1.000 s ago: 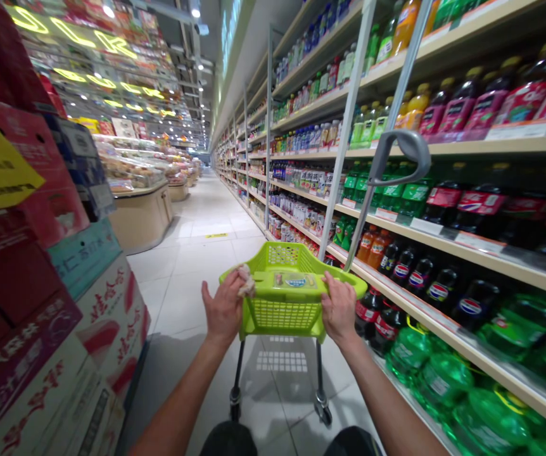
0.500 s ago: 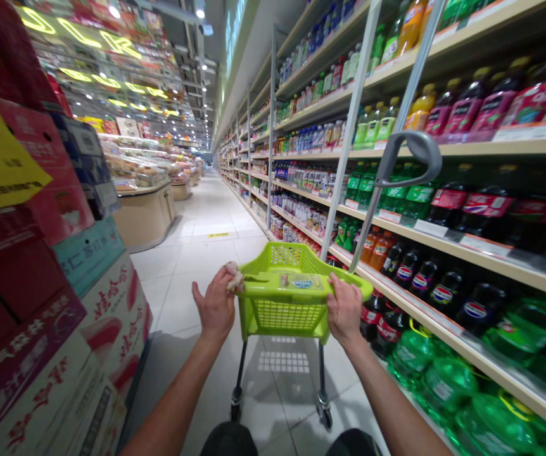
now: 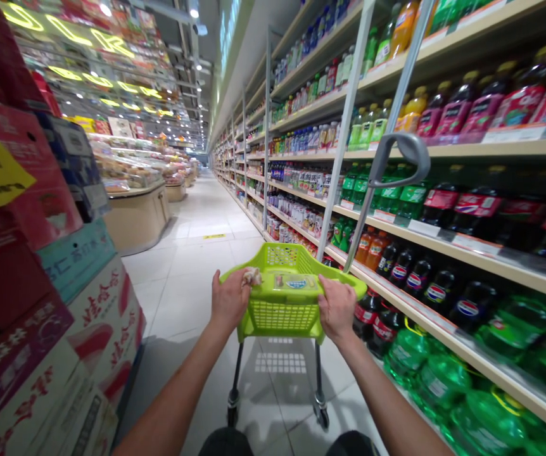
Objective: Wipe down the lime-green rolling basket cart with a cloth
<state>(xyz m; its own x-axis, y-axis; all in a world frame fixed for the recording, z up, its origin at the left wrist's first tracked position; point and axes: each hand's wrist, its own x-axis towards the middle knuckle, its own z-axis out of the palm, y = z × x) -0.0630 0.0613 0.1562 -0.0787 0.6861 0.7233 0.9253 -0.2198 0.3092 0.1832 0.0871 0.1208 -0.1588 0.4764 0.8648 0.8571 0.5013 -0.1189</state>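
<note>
A lime-green plastic shopping cart (image 3: 280, 316) stands upright before me, its near rim towards my body. My left hand (image 3: 230, 297) is closed around a crumpled, pale brownish cloth (image 3: 253, 276), which it presses against the left part of that rim. Part of the cloth is hidden by the fingers. Over the right part of the rim, my right hand (image 3: 337, 305) has its fingers curled, gripping the cart. A label (image 3: 296, 283) is fixed on the rim between both hands. From the cart's right side rises a metal pole with a grey looped handle (image 3: 399, 158).
Shelves of drink bottles (image 3: 434, 291) line the right side, close to the cart. Stacked cartons (image 3: 97, 316) stand at the left. Beyond them is a rounded display counter (image 3: 135, 218). A tiled aisle (image 3: 187, 253) runs straight ahead.
My left hand has slid right along the rim with the cloth, and its thumb has drawn in. The right hand keeps its grip on the cart. The whole view has shifted slightly.
</note>
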